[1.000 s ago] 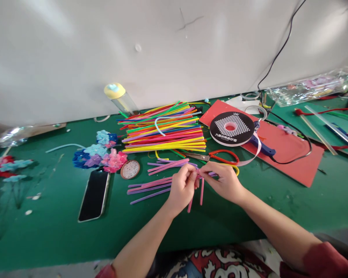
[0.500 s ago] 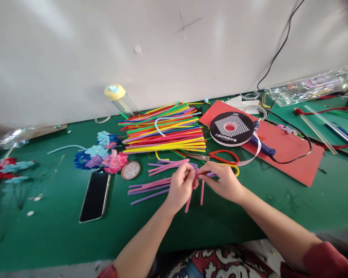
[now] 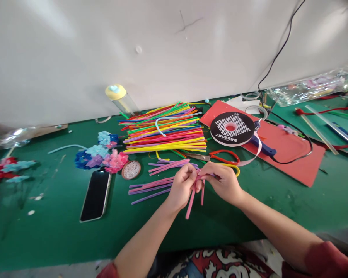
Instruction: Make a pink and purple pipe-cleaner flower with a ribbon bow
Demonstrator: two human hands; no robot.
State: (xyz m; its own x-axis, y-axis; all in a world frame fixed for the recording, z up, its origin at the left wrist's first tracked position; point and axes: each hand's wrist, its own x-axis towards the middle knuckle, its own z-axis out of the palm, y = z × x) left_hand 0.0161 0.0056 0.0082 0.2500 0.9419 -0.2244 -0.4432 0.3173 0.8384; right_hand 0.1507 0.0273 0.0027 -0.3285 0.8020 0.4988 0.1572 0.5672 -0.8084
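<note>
Fingers of the left hand and right hand pinch slim, fuzzy pink pipe-cleaner lengths toward the green worktop's front edge, seemingly twisting them; the next turn likely calls for steady left fingers.

A smooth, pale grey wall fills the upper part of the frame, with soft glossy patches of light at upper left and upper right. A thin, dark, cross-like mark and a small whitish round spot show near its upper middle. Below, a long green tabletop stands against the wall and spans the frame from left to right. Greyish floor shows along the lower left edge, dotted with small scraps.
</note>
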